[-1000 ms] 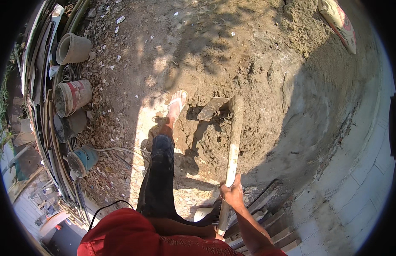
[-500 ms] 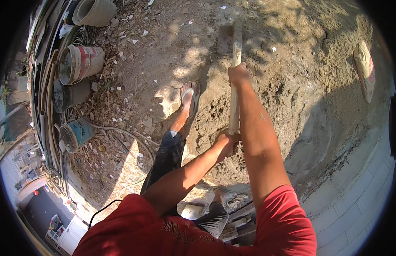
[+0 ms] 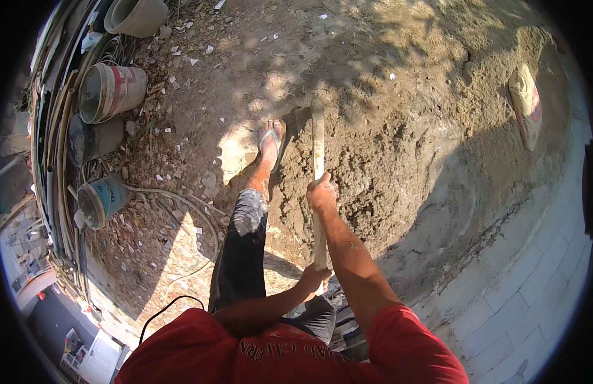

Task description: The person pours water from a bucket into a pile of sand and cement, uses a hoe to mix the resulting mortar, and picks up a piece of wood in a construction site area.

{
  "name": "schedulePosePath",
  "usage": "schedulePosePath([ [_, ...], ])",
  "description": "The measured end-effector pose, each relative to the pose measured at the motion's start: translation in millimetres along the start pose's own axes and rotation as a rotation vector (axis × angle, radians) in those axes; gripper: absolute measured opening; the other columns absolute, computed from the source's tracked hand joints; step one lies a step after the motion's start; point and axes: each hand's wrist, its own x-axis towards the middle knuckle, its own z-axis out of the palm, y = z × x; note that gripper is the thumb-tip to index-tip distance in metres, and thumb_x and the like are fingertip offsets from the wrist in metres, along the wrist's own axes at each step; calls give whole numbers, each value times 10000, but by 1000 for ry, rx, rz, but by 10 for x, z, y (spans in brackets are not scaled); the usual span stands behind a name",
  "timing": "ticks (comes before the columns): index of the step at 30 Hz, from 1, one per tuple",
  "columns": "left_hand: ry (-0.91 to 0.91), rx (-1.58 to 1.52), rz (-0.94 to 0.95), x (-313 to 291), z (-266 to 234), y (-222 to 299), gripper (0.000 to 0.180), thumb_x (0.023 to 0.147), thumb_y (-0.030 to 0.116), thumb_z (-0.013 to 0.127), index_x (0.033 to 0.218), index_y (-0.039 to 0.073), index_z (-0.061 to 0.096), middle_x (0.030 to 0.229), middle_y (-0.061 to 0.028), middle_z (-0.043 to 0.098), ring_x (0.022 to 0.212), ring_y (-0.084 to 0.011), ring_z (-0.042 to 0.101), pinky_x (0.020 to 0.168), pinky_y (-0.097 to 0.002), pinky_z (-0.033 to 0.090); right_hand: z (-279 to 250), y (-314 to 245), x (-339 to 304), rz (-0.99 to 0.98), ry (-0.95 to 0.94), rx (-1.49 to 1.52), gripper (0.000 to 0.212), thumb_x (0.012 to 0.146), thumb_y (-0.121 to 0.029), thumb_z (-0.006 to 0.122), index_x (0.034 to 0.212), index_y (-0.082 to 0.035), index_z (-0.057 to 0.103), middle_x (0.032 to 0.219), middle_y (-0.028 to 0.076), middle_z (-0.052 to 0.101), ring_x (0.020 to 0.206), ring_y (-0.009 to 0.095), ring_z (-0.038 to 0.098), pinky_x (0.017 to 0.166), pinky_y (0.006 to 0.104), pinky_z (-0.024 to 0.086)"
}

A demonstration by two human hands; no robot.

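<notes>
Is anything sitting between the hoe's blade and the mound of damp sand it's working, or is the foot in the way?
Nothing visible blocks it. The hoe, gripped by the right hand and left hand, already has its blade in the sand mound. The sandalled foot stands just left of the blade, beside it.

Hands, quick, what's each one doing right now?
Left hand: closed around the lower end of the wooden tool handle.
Right hand: closed around the same handle, farther up.
</notes>
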Motion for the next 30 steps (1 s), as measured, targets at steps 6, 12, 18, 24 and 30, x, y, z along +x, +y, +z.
schedulePosePath([
  [6,-404,541,-198,-370,-659,-1835,206,808,212,735,773,51,612,670,-61,636,573,-191,620,523,-361,485,-81,1119,-1748,-209,212,397,426,898,-207,621,1207,11,424,919,263,621,874,478,618,771,500,501],
  [12,-61,633,180,648,214,113,380,801,217,766,1069,13,589,681,-21,591,570,-109,566,500,-292,478,-940,810,167,-144,478,328,449,907,-251,609,1220,-21,383,977,299,635,937,462,632,832,508,492],
  [18,-63,573,172,1124,408,1344,281,805,210,720,918,38,529,592,-9,505,434,-128,503,372,-292,415,-1226,430,1648,36,429,361,503,900,-299,606,1200,46,393,1028,302,644,935,412,671,825,456,545],
  [24,105,574,101,654,221,1029,353,809,128,692,1081,-30,530,629,-41,542,441,-139,524,381,-304,436,-829,65,1015,-31,357,238,526,886,-279,616,1223,53,385,1076,321,636,1029,435,641,893,466,516],
  [30,92,720,103,657,-53,552,472,790,160,702,1182,-34,525,655,-56,572,471,-147,552,395,-313,460,-745,497,598,-19,332,345,554,889,-281,611,1236,86,384,1028,314,635,993,436,641,898,459,507],
])
